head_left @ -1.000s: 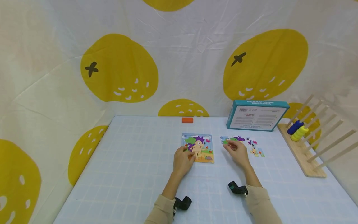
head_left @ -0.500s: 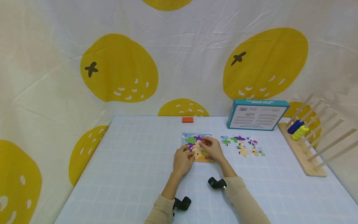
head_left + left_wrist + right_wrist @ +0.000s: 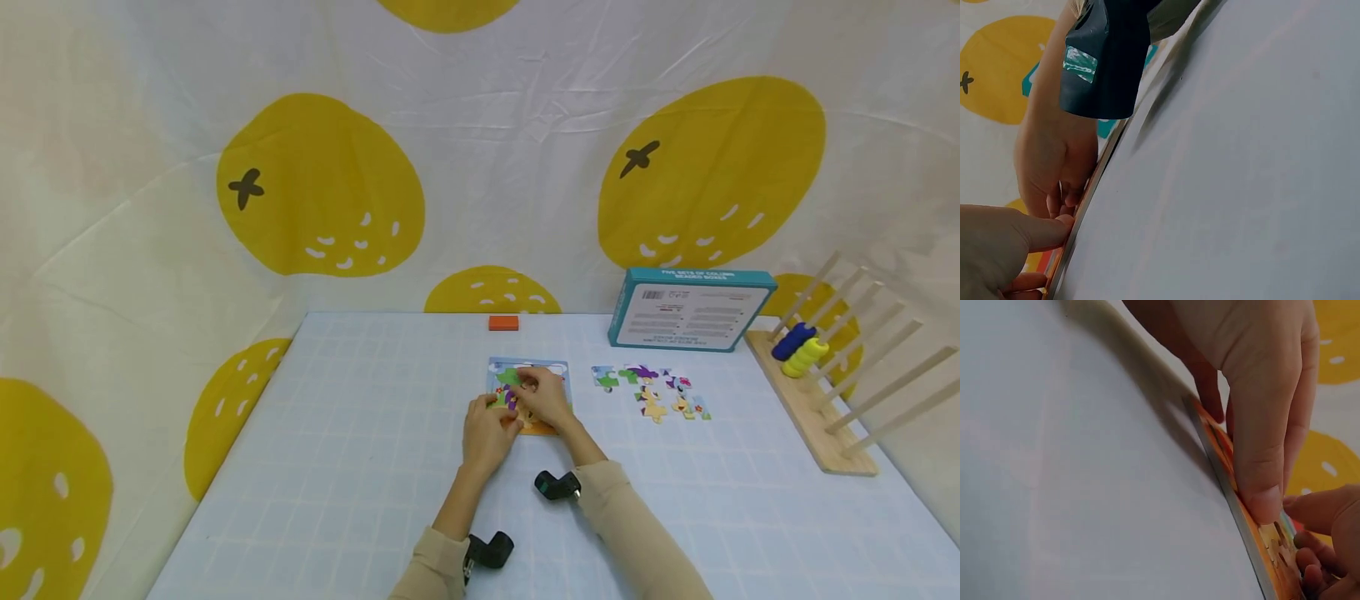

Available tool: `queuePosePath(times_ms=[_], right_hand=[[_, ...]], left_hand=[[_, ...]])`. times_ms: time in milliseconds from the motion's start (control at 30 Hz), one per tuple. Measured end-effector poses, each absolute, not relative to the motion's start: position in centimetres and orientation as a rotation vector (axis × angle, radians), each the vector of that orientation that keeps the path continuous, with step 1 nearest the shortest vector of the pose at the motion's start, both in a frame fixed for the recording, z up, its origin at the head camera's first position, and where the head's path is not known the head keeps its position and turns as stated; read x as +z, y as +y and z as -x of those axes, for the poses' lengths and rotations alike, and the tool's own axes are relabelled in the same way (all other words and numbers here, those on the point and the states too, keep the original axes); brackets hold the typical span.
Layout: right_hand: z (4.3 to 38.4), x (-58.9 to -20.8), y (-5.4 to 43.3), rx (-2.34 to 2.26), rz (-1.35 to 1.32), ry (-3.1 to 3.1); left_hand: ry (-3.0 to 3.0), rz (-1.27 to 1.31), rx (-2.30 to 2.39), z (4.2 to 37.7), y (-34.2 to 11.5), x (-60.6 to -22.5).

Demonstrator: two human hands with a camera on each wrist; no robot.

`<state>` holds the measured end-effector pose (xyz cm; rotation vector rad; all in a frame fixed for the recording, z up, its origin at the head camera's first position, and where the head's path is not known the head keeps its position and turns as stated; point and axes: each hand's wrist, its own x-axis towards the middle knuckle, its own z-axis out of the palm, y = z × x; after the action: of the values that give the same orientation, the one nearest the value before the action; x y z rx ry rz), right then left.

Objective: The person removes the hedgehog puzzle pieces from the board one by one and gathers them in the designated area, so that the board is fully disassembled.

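A square jigsaw puzzle (image 3: 555, 368) with a green, purple and orange cartoon picture lies mid-table. My left hand (image 3: 486, 433) holds it at the lower left. In the right wrist view, my left thumb (image 3: 1265, 503) presses on its face near the orange front edge. My right hand (image 3: 546, 398) reaches over from the right, its bent fingers at the puzzle's upper middle and covering much of the picture. In its wrist view, the right hand (image 3: 1332, 522) has its fingertips close over the cut pieces; I cannot tell whether it pinches one. Several loose puzzle pieces (image 3: 652, 407) lie to the right.
An orange block (image 3: 503, 322) sits at the back edge. A teal-edged box (image 3: 687, 312) leans at the back right. On the right stands a wooden peg rack (image 3: 825, 429) with blue beads (image 3: 793, 340) and yellow beads (image 3: 805, 357) on its pegs.
My right hand has moved left from the loose pieces onto the puzzle, then further toward its upper middle. The left hand has stayed at the puzzle's lower left.
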<state>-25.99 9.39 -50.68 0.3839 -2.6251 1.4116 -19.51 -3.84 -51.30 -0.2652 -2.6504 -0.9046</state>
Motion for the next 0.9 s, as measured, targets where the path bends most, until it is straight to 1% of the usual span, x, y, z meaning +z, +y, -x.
queuePosePath(times_ms=[267, 700, 900], right_hand=[[26.4, -50.4, 9.4, 1.279, -0.451, -2.801], [26.4, -49.5, 9.4, 1.293, -0.431, -2.918], [26.8, -49.3, 9.5, 1.277, -0.482, -2.952]], left_hand=[[-2.666, 0.265, -0.939, 19.3, -4.0, -51.1], [-2.654, 0.217, -0.942, 19.2, -4.0, -51.1], [-2.669, 0.197, -0.935, 19.2, -4.0, -51.0]])
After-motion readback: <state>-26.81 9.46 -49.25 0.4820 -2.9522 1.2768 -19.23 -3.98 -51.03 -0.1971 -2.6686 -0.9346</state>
